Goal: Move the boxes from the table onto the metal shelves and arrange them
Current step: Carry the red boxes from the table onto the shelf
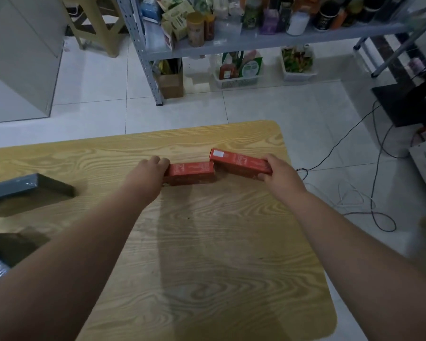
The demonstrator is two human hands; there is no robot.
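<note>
Boxes (pixel 191 172) near table's (pixel 207 254) far edge

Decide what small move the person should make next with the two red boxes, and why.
Probably lift both boxes off the table. The left hand grips the left red box by its end; the right hand grips the right red box, which looks partly raised. The metal shelves stand beyond the table's far edge.

Yellow wooden table (pixel 207 242) with round corners, small red box (pixel 191 172) lying flat on top, longer red box (pixel 239 162) just beside it on the right, flat grey box (pixel 27 187) near the left edge
</note>
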